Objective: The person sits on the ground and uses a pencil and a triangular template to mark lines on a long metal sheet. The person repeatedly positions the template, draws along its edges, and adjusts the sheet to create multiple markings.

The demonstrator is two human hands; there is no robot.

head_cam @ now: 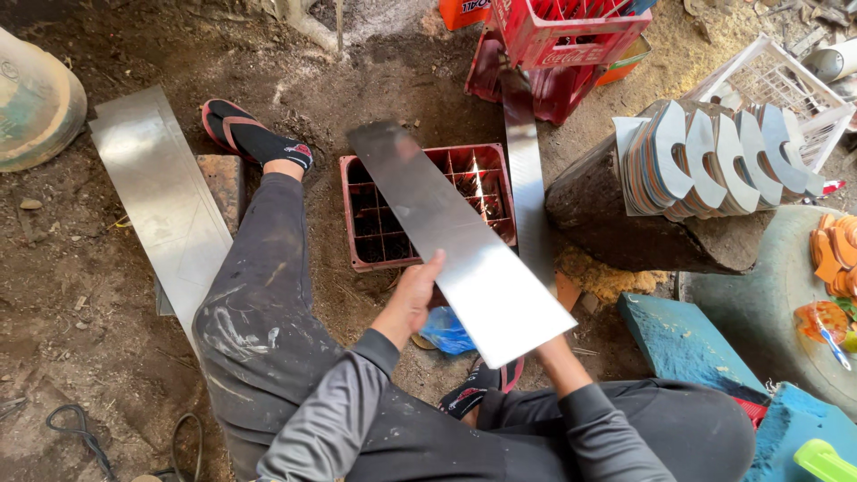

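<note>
Both hands hold a long shiny sheet-metal strip (pixel 460 241) above a red plastic crate (pixel 428 207): left hand (pixel 412 297) pinches its edge, right hand (pixel 546 344), mostly hidden beneath, seemingly gripping. Positioning seems underway; steadiness matters next.

A red plastic crate (pixel 571 31) with white lettering on its side stands at the top edge, stacked on another red crate (pixel 527 85). Left of it, an orange package (pixel 464 12) with white print is cut off by the frame. No screens or signs show.
</note>
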